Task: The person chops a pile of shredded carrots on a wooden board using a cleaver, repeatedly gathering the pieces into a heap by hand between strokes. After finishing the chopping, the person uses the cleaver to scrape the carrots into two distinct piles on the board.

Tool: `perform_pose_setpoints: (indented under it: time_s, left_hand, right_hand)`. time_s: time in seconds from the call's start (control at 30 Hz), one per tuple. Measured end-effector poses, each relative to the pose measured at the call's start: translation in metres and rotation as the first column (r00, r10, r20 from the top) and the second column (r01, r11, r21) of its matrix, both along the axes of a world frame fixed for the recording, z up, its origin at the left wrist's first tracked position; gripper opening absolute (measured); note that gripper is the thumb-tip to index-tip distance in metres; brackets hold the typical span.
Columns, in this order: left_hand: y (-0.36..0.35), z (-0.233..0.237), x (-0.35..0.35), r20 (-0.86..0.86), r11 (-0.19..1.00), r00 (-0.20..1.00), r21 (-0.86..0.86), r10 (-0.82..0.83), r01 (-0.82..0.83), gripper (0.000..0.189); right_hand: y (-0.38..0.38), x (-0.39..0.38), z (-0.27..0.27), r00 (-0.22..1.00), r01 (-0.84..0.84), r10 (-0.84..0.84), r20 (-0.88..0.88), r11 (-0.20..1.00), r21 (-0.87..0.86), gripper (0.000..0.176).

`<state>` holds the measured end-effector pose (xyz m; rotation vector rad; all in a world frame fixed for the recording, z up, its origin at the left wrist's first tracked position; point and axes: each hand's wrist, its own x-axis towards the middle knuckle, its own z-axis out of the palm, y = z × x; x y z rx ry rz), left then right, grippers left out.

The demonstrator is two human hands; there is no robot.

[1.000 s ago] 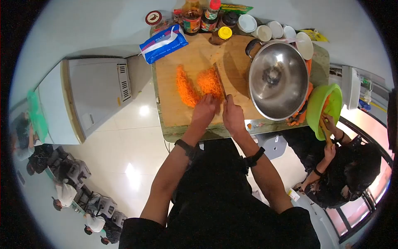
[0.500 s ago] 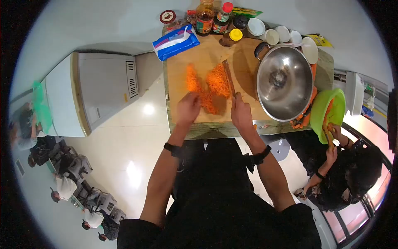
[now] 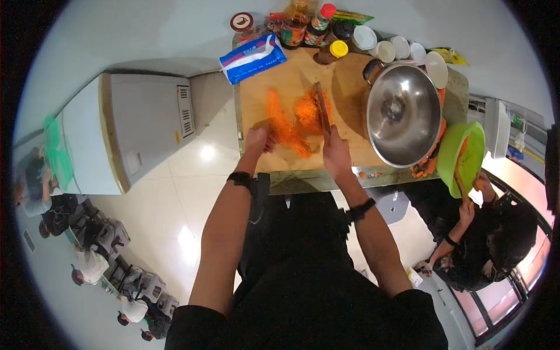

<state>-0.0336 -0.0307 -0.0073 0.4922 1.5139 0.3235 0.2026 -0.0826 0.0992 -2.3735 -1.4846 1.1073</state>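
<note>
My right hand (image 3: 337, 153) is closed round the handle of a kitchen knife (image 3: 322, 109), seen mostly from its spine. The blade stands against a heap of finely chopped carrot (image 3: 306, 114) on a wooden cutting board (image 3: 350, 149). To the left, a long strip of chopped carrot (image 3: 286, 129) runs slantwise across the board. Beside the lower left of this strip is my left hand (image 3: 259, 141), its fingers loosely bent and apart, with nothing visible in them.
A large steel bowl (image 3: 402, 149) stands on the board's right, with carrots (image 3: 433, 166) beside it. A co-worker (image 3: 466, 216) handles a green basin (image 3: 475, 149) at the right. Jars, bottles (image 3: 294, 29), cups (image 3: 385, 51) and a blue tissue pack (image 3: 254, 61) line the back.
My left hand has moved left, away from the carrot pieces. The left carrot pile now lies as a longer slanting strip. My right hand has stayed on the knife beside the heap.
</note>
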Motion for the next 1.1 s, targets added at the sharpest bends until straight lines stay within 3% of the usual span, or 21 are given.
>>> perform_pose_setpoints:
  time_s: [0.07,0.13,0.23,0.3,0.33,0.4,0.47,0.5,0.57,0.63,0.7,0.73,0.87,0.93,0.97,1.1]
  left_hand:
    - [0.005,-0.004,0.002,-0.004,0.999,1.000,-0.046,0.012,-0.012,0.043]
    - [0.009,0.015,0.012,-0.125,0.999,0.992,-0.047,-0.032,0.026,0.040]
    - [0.004,0.001,0.005,-0.065,0.998,0.997,-0.056,-0.034,0.030,0.036]
    - [0.008,0.005,0.007,-0.060,0.998,0.998,-0.069,-0.012,0.007,0.033]
    - [0.009,0.011,0.010,-0.055,0.995,0.998,-0.094,0.006,-0.012,0.032]
    - [0.010,0.023,0.013,-0.062,0.996,0.998,-0.081,0.030,-0.035,0.031]
    - [0.009,0.029,0.012,-0.074,0.997,0.997,-0.072,0.036,-0.042,0.030]
    - [0.009,0.024,0.012,-0.100,0.997,0.995,-0.081,0.007,-0.015,0.038]
    - [0.009,0.016,0.010,-0.129,0.996,0.991,-0.091,-0.030,0.018,0.048]
    - [0.006,0.005,0.008,-0.098,0.991,0.991,-0.111,-0.086,0.075,0.027]
    - [0.006,0.002,0.008,-0.116,0.994,0.990,-0.083,-0.083,0.073,0.036]
    - [0.007,0.004,0.009,-0.129,0.996,0.989,-0.062,-0.071,0.063,0.047]
    - [-0.001,0.001,0.010,-0.131,0.997,0.991,-0.077,-0.037,0.027,0.049]
    - [0.003,0.007,0.010,-0.033,0.991,0.999,-0.132,0.012,-0.016,0.053]
    - [0.003,0.012,0.007,-0.060,0.998,0.997,-0.041,-0.042,0.040,0.054]
    - [0.001,-0.001,0.013,-0.100,0.998,0.994,-0.051,0.038,-0.043,0.042]
  right_hand:
    - [-0.003,-0.006,0.002,1.000,0.027,-0.027,-0.003,1.000,0.001,0.029]
    - [-0.009,-0.012,0.009,0.998,0.064,-0.064,0.004,0.998,-0.011,0.031]
    - [-0.012,-0.024,0.003,0.998,0.066,-0.066,0.000,0.995,-0.077,0.040]
    - [-0.010,-0.026,-0.020,0.996,-0.007,0.007,0.093,1.000,-0.003,0.046]
    - [-0.005,-0.028,-0.022,0.995,-0.015,0.015,0.094,1.000,-0.001,0.046]
    - [-0.003,-0.033,-0.027,0.977,-0.022,0.008,0.214,0.998,0.060,0.024]
    - [0.000,-0.036,-0.032,0.973,-0.018,0.011,0.230,0.999,0.031,0.026]
    - [0.002,-0.037,-0.031,0.968,-0.018,0.015,0.250,1.000,0.013,0.028]
    - [0.001,-0.035,-0.023,0.986,0.047,-0.059,0.158,0.996,0.080,0.029]
    - [-0.003,-0.029,-0.019,0.989,0.127,-0.137,0.060,0.981,0.144,0.030]
    - [0.001,-0.017,-0.014,0.999,0.051,-0.051,0.000,0.993,0.109,0.027]
    - [0.001,-0.016,-0.011,0.998,0.065,-0.066,0.004,0.992,0.110,0.027]
    - [-0.012,-0.003,0.000,0.995,0.051,-0.054,0.087,0.998,0.031,0.026]
    - [-0.016,0.000,-0.006,0.997,0.030,-0.031,0.075,0.999,0.025,0.026]
    - [-0.016,-0.001,-0.009,0.994,0.038,-0.038,0.098,0.999,0.000,0.027]
    - [-0.007,-0.011,-0.018,0.995,0.041,-0.044,0.087,0.999,0.036,0.031]
